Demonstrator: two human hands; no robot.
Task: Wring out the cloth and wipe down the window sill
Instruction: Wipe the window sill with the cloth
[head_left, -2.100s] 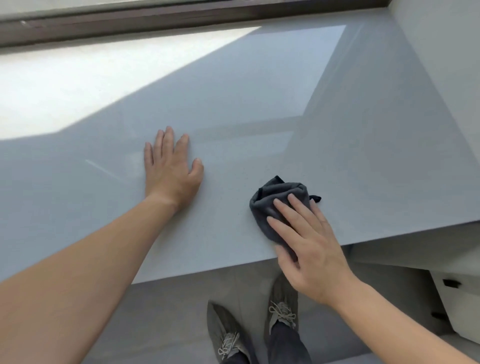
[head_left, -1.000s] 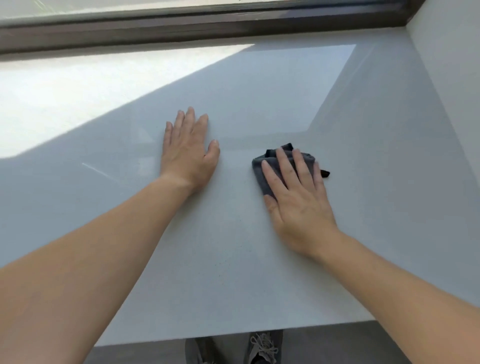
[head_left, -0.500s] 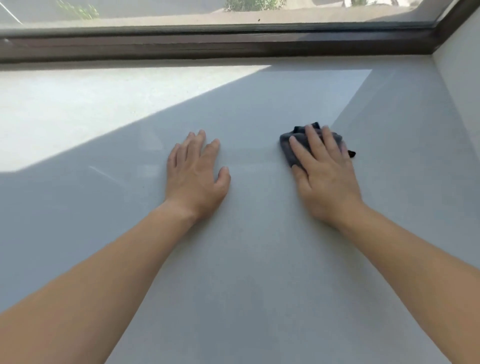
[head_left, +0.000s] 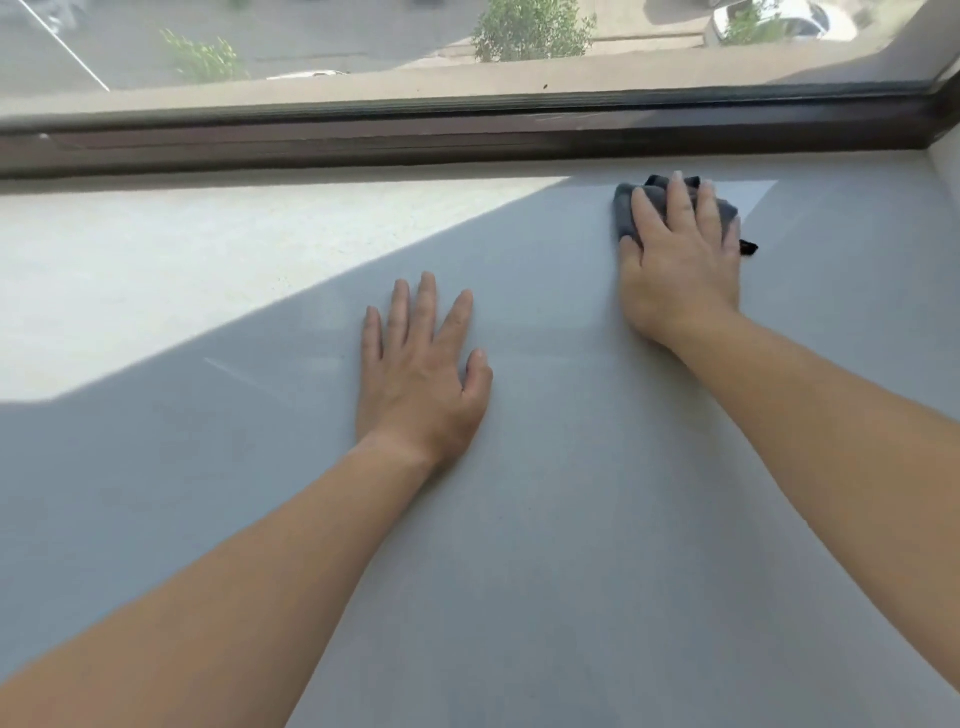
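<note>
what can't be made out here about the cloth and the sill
All in the head view.
The cloth: mostly under the right hand; only its edges show, so its size and folds are hidden.
Its wetness cannot be told.
The window sill: near edge and left end cut off by the picture's edges.
The left hand: palm down on the sill, underside hidden.

Our right hand (head_left: 680, 260) has pushed the grey cloth (head_left: 631, 213) up the sill (head_left: 571, 519), from its near edge almost to the window frame (head_left: 467, 140), and we've leaned forward with it.
</note>
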